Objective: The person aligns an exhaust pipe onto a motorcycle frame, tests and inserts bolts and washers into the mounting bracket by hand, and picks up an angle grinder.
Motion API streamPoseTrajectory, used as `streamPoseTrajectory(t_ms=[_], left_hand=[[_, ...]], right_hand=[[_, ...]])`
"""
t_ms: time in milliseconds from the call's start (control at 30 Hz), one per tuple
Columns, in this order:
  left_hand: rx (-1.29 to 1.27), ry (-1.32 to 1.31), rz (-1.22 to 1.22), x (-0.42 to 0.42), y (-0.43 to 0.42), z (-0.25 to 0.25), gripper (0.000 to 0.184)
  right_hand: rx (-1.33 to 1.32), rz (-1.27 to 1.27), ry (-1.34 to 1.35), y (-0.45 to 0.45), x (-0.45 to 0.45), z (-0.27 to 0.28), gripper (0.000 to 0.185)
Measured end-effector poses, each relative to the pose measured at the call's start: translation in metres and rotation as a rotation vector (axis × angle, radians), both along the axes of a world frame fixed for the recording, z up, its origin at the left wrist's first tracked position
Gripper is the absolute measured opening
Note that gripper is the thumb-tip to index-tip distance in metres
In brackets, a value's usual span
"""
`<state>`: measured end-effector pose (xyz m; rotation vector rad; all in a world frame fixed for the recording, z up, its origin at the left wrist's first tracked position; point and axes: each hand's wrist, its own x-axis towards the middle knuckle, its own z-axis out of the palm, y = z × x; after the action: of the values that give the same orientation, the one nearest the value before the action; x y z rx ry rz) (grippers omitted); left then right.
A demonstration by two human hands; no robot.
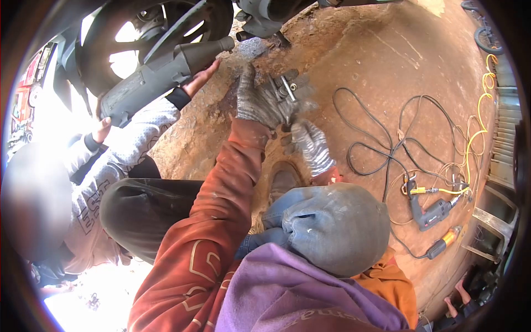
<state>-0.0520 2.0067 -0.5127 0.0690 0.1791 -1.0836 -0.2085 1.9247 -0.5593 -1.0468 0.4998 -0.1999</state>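
Note:
My left hand [263,102], in a grey knitted work glove, is held out with its fingers extended. Small metal parts, among them a silvery bolt [289,88], rest on its fingers. My right hand [312,146], gloved alike, is just below with its fingers curled in beside the left hand; what they hold, if anything, is hidden. To the left, a co-worker's two bare hands support a dark grey exhaust muffler [144,83], whose narrow end points toward the underside of a motorcycle.
The motorcycle's wheel [166,27] stands at the upper left. On the dirt floor at right lie a power drill [434,214], a yellow-and-black tool [444,243], looped black cable [390,149] and a coiled yellow hose [477,141]. The co-worker's knee [144,213] is near my left arm.

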Motion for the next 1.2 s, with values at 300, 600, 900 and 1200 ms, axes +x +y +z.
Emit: streamPoseTrajectory(t_ms=[300, 600, 900, 1200], left_hand=[[0.242, -0.126, -0.011, -0.005, -0.006, -0.037, 0.038], [0.285, -0.155, -0.041, -0.014, -0.010, -0.074, 0.036], [0.379, -0.032, -0.032, -0.024, -0.009, -0.071, 0.031], [0.304, 0.027, 0.026, -0.016, -0.007, -0.097, 0.026]], right_hand=[[-1.586, -0.210, 0.252, -0.021, -0.030, -0.107, 0.039], [-1.215, -0.534, 0.184, -0.023, 0.002, -0.012, 0.038], [-1.234, -0.096, 0.140, -0.019, 0.035, 0.014, 0.026], [-1.367, 0.083, 0.285, -0.017, 0.040, -0.006, 0.024]])
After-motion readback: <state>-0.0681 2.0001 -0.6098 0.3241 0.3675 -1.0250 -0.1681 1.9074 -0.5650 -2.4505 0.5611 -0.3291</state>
